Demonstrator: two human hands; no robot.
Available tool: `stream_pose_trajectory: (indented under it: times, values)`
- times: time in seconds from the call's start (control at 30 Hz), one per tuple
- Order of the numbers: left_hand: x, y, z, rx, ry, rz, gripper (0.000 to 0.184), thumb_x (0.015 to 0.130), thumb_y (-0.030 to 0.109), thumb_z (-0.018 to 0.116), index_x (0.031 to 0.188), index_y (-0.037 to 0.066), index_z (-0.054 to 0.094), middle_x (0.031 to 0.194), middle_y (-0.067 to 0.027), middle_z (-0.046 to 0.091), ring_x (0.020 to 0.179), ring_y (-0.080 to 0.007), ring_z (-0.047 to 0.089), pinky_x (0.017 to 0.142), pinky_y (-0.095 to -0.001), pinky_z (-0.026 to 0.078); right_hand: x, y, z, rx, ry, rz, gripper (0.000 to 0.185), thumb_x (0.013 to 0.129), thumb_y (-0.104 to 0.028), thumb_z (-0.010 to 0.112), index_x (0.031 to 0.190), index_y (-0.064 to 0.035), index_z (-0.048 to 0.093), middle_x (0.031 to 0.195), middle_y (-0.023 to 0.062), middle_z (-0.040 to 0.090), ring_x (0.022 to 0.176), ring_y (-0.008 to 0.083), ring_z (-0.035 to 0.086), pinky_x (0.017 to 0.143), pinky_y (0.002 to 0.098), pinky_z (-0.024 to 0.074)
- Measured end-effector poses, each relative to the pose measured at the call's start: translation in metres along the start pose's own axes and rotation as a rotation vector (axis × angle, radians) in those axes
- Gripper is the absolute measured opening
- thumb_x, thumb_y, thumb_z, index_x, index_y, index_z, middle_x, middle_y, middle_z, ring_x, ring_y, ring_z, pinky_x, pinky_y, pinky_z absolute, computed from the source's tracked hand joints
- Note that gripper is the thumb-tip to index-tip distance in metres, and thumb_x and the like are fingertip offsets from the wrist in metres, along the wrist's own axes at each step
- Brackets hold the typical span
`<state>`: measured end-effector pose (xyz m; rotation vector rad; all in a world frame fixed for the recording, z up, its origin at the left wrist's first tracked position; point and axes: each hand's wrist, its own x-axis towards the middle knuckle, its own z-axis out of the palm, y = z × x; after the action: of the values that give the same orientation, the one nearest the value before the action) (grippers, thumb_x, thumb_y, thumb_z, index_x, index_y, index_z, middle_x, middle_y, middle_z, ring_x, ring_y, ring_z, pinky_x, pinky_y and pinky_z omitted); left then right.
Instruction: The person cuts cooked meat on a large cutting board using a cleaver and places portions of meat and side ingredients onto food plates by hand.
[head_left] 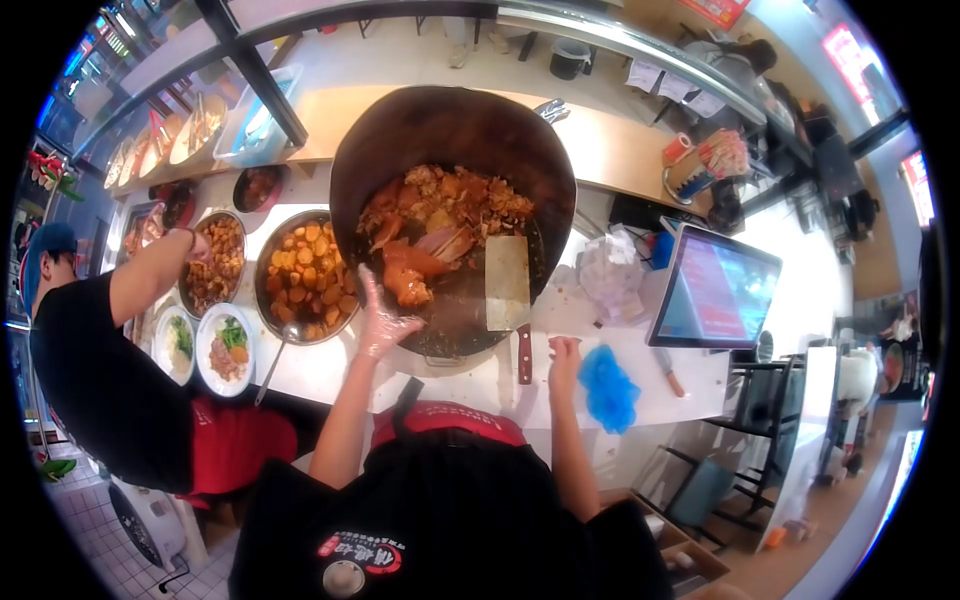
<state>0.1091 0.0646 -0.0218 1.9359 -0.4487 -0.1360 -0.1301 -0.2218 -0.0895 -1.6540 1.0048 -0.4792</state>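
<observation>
My left hand, in a clear plastic glove, is at the near left rim of a large round vessel with a tall dark back wall. Its fingers are spread and hold nothing. Inside lie a glossy brown chunk of braised meat and a heap of chopped meat. A cleaver rests with its blade over the vessel's right side and its wooden handle toward me. My right hand is just right of that handle, apart from it, fingers loosely bent with nothing visible in them.
Left are a pan of brown chunks with a ladle, another pan and two plates of food. A co-worker reaches over them. Right are a blue plastic bag, a knife and a screen.
</observation>
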Motion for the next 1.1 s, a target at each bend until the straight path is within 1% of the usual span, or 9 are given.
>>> stream_pose_trajectory:
  times: [0.1, 0.13, 0.23, 0.37, 0.43, 0.53, 0.67, 0.93, 1.1]
  values:
    - [0.014, 0.055, 0.008, 0.659, -0.085, -0.103, 0.133, 0.06, 0.025, 0.092, 0.158, 0.014, 0.003, 0.154, -0.0284, 0.026, 0.142, -0.0437, 0.026, 0.115, -0.0458, 0.031, -0.025, -0.093, -0.009, 0.283, -0.045, -0.038, 0.021, 0.099, -0.016, 0.051, 0.1, 0.0025, 0.061, 0.098, 0.0107, 0.067, 0.092, 0.0192, 0.063, 0.081, 0.0323, 0.0534]
    - [0.019, 0.042, 0.017, 0.668, -0.023, -0.021, 0.118, 0.062, 0.036, 0.089, 0.156, 0.017, 0.021, 0.153, -0.0272, 0.029, 0.139, -0.0452, 0.031, 0.114, -0.0504, 0.03, -0.031, -0.11, -0.008, 0.302, -0.058, -0.094, 0.017, 0.098, -0.011, 0.052, 0.098, 0.0029, 0.062, 0.097, 0.0106, 0.067, 0.093, 0.0187, 0.063, 0.084, 0.0329, 0.0529]
    - [0.038, 0.048, 0.033, 0.946, -0.077, 0.198, 0.109, 0.064, 0.044, 0.085, 0.154, 0.022, 0.028, 0.151, -0.0253, 0.033, 0.137, -0.0427, 0.034, 0.112, -0.0547, 0.03, -0.07, -0.184, -0.011, 0.475, -0.523, -0.017, 0.02, 0.096, -0.015, 0.055, 0.097, 0.0033, 0.063, 0.098, 0.0125, 0.068, 0.096, 0.0234, 0.064, 0.088, 0.0375, 0.0517]
    - [0.065, 0.019, 0.053, 1.093, -0.247, 0.509, 0.068, 0.077, 0.035, 0.074, 0.14, 0.021, 0.052, 0.154, -0.012, 0.037, 0.141, -0.034, 0.032, 0.109, -0.0601, 0.028, -0.129, -0.32, 0.005, 0.857, -1.577, -0.447, 0.028, 0.098, -0.023, 0.059, 0.098, 0.0051, 0.065, 0.102, 0.0184, 0.066, 0.104, 0.0393, 0.061, 0.093, 0.0472, 0.0469]
    - [0.079, 0.02, 0.054, 1.101, -0.274, 0.531, 0.063, 0.08, 0.029, 0.068, 0.141, 0.023, 0.051, 0.154, -0.0108, 0.037, 0.141, -0.0337, 0.033, 0.109, -0.0619, 0.028, -0.153, -0.357, 0.018, 1.161, -1.624, -0.522, 0.031, 0.101, -0.024, 0.054, 0.091, 0.0038, 0.062, 0.09, 0.0162, 0.063, 0.089, 0.0365, 0.063, 0.078, 0.0435, 0.0496]
    - [0.098, 0.022, 0.052, 1.126, -0.291, 0.583, 0.056, 0.087, 0.017, 0.057, 0.142, 0.026, 0.051, 0.154, -0.0083, 0.038, 0.141, -0.0331, 0.034, 0.109, -0.0654, 0.027, -0.161, -0.375, 0.047, 1.259, -1.9, -0.643, 0.033, 0.099, -0.036, 0.057, 0.099, -0.0029, 0.062, 0.106, 0.0153, 0.061, 0.095, 0.0341, 0.057, 0.087, 0.0493, 0.0422]
    - [0.131, -0.004, 0.039, 1.199, -0.349, 0.69, 0.057, 0.09, 0.024, 0.055, 0.146, 0.028, 0.044, 0.159, -0.0076, 0.029, 0.144, -0.0344, 0.03, 0.113, -0.0663, 0.021, -0.162, -0.408, 0.063, 1.222, -1.622, -0.883, 0.027, 0.101, -0.025, 0.051, 0.092, -0.0004, 0.059, 0.097, 0.0165, 0.059, 0.086, 0.0344, 0.058, 0.078, 0.0462, 0.0469]
    - [0.153, -0.018, 0.022, 1.081, -0.456, 0.757, 0.053, 0.098, 0.048, 0.041, 0.145, 0.023, 0.045, 0.159, -0.0063, 0.031, 0.145, -0.0273, 0.029, 0.117, -0.0533, 0.019, -0.111, -0.373, 0.046, 1.104, -1.844, -0.765, 0.03, 0.098, -0.024, 0.058, 0.082, 0.0007, 0.056, 0.09, 0.0172, 0.055, 0.081, 0.0349, 0.056, 0.073, 0.0418, 0.0494]
    - [0.124, 0.001, 0.02, 0.935, -0.443, 0.679, 0.052, 0.096, 0.034, 0.048, 0.143, 0.011, 0.049, 0.153, -0.0094, 0.041, 0.142, -0.0277, 0.034, 0.115, -0.0544, 0.023, -0.154, -0.381, 0.051, 1.146, -1.683, -0.816, 0.045, 0.098, -0.042, 0.053, 0.086, 0.0014, 0.053, 0.093, 0.0208, 0.053, 0.09, 0.0367, 0.054, 0.082, 0.0452, 0.048]
